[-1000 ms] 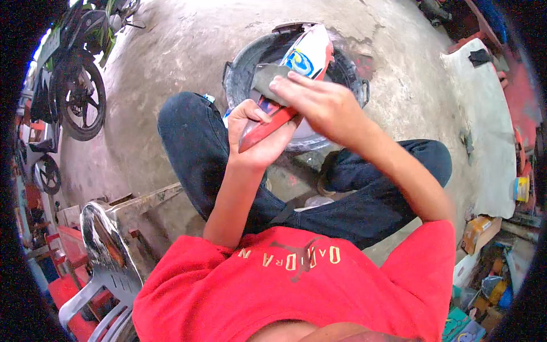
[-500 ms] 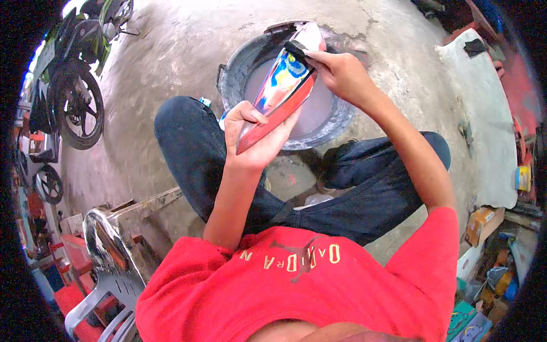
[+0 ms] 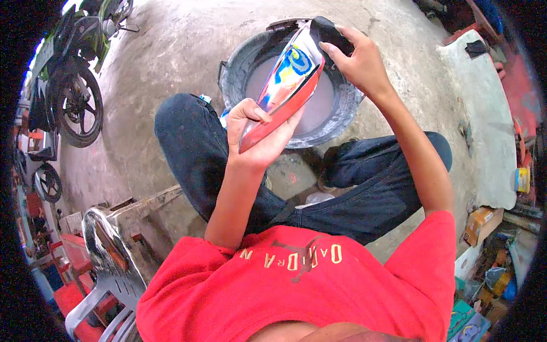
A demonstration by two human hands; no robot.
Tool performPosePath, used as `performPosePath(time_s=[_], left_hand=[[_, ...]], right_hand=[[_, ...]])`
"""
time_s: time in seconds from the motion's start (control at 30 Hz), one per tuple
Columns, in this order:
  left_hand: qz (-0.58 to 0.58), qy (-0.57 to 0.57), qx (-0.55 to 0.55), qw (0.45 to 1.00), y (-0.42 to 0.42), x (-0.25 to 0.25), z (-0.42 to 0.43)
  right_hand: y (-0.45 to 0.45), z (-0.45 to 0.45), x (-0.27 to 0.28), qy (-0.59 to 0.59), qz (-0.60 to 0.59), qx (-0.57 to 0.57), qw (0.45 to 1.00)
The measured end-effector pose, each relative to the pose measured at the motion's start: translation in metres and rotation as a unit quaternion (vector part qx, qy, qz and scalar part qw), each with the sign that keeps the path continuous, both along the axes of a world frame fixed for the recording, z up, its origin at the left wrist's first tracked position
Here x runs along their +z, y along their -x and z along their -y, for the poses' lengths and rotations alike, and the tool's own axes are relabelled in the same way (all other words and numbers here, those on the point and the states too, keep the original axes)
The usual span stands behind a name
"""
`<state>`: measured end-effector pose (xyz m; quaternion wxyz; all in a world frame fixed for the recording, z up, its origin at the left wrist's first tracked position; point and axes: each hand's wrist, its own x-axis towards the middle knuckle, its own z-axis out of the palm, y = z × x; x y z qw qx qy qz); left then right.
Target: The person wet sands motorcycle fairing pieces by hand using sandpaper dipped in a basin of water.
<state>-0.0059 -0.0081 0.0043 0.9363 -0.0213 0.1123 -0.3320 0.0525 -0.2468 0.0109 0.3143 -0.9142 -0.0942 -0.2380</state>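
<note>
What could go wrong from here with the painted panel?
1. The left grip holds the painted panel by its near end, so pressure at the far end might twist it loose.
2. A slip could drop the panel into the basin of cloudy liquid below.
3. The right grip has the dark sheet at the panel's tip; it may slide off the edge.

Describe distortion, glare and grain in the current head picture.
Head view: fisheye curvature, with black corners around a rounded image; head view: bright glare behind the motorcycle at upper left; head view: coloured speckle in the dark border, though the painted panel reads clearly.
</note>
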Motion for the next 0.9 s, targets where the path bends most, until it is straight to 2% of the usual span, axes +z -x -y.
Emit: performPosePath(time_s=[0.1,0.2,0.33,0.37,0.4,0.53,0.57,0.67,0.7,0.73,0.83,0.9], left_hand=[[0.011,-0.020,0.006,1.000,0.000,0.001,0.002],[0.022,-0.021,0.011,0.999,0.000,0.000,0.001],[0.017,-0.007,0.003,1.000,0.000,0.000,0.001],[0.016,-0.011,0.004,1.000,0.000,0.000,0.001],[0.015,-0.014,0.006,1.000,0.000,0.001,0.001],[0.024,-0.048,0.030,0.998,-0.001,-0.007,0.000],[0.032,-0.045,0.029,0.998,-0.003,-0.007,-0.001],[0.040,-0.045,0.017,0.998,0.000,-0.008,-0.005],[0.042,-0.048,0.002,0.998,0.000,-0.005,-0.005],[0.046,-0.051,-0.014,0.998,0.000,-0.003,-0.004],[0.053,-0.014,0.007,0.998,-0.005,-0.010,-0.004],[0.044,-0.001,0.021,0.999,-0.006,-0.013,-0.004]], right_hand=[[0.001,-0.003,0.000,-0.082,-0.012,0.028,0.996],[0.003,0.001,-0.001,-0.242,-0.119,0.040,0.962],[0.005,-0.006,0.000,-0.222,-0.183,0.000,0.958],[0.005,-0.011,-0.010,-0.191,-0.115,0.011,0.975],[0.006,-0.015,-0.017,-0.044,-0.014,0.038,0.998],[0.036,-0.054,-0.024,0.039,0.055,0.227,0.971],[0.044,-0.058,-0.018,0.047,0.062,0.274,0.958],[0.021,-0.041,-0.045,0.008,0.033,0.231,0.972],[0.011,-0.036,-0.039,-0.084,-0.066,0.184,0.977],[0.009,-0.030,-0.034,-0.046,-0.092,0.115,0.988],[0.034,-0.048,-0.043,0.004,0.035,0.216,0.976],[0.051,-0.063,-0.021,0.020,0.037,0.264,0.964]])
